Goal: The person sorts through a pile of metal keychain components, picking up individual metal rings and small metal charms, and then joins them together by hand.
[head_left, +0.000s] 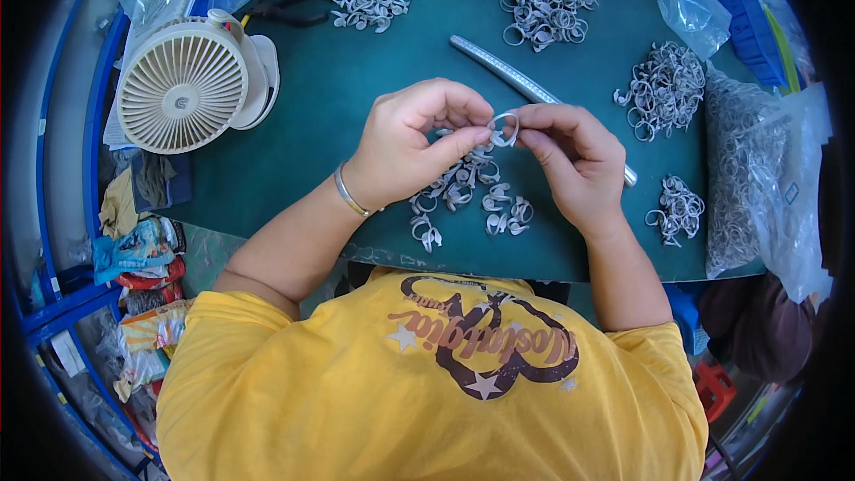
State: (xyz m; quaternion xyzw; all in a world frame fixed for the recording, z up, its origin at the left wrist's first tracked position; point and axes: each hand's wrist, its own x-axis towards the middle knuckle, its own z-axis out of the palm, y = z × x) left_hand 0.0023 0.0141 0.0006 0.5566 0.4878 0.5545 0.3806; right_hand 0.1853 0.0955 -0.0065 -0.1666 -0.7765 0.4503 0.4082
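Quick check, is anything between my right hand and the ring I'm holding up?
Nothing visible stands between them: the right hand's fingertips seem to touch the grey metal ring, opposite the left hand. The silvery ring mandrel runs behind the right hand on the green tabletop, not in between.

Both hands raised in front of the chest, fingertips nearly meeting in a pinch.
The left forearm slants up and inward from a wide-set elbow to the left wrist; the left hand shows its back, with thumb and index finger brought together at the tips and the other fingers curled behind. The right forearm rises more steeply, leaning inward; the right hand points leftward, its thumb below the bent index finger, the remaining fingers folded toward the palm.
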